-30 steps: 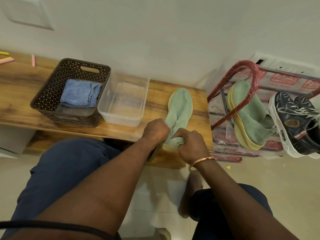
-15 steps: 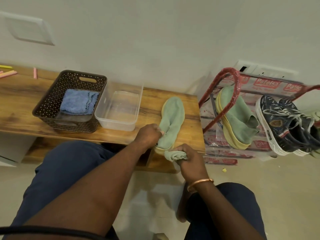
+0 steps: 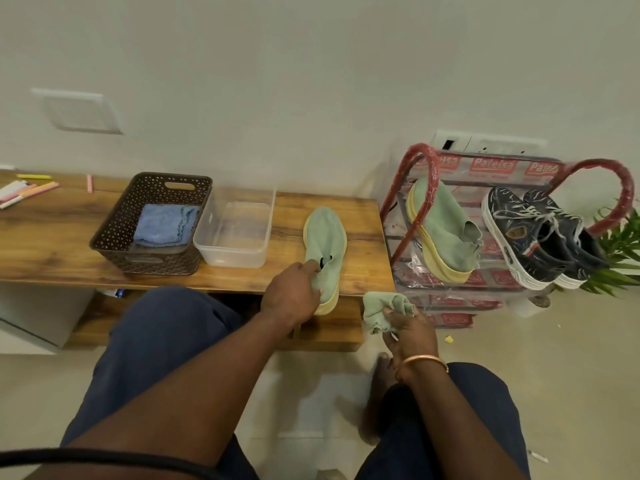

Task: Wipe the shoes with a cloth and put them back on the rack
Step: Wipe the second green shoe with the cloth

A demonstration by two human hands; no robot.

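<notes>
Pale wall behind, wooden bench [image 3: 62,237] along it, tiled floor under your knees. Green shoe [image 3: 325,237] lies on the bench, toe to the wall, heel hanging just past the near edge.

Your left hand [image 3: 292,299] grips the heel end, fingers curled over the collar. Your right hand [image 3: 410,332] holds a bunched green cloth [image 3: 382,308], clear of the shoe, just right of the heel and off the bench edge.

Step in hand, as I read it: wiping this shoe. Keep the left hand pinning the heel so the soft upper does not slide. Bring the cloth back to the upper and run long strokes toe to heel, then follow the yellow sole rim. Turn to a fresh fold of cloth if it looks soiled. When done, set it on the red rack [image 3: 426,174] beside its mate [image 3: 446,233], which leans there next to the dark sneakers [image 3: 533,233].

Hard to make out:
- Underside and far flank of the shoe: hidden.
- Left fingertips: tucked into the collar.
- Right fingers: mostly under the cloth.
- Clear tub [image 3: 235,258]: cannot tell if it holds water.
- Lower rack shelves: blurred by plastic wrap.
- Basket [image 3: 138,188] holds a blue cloth [image 3: 162,225]; anything beneath it is unseen.
</notes>
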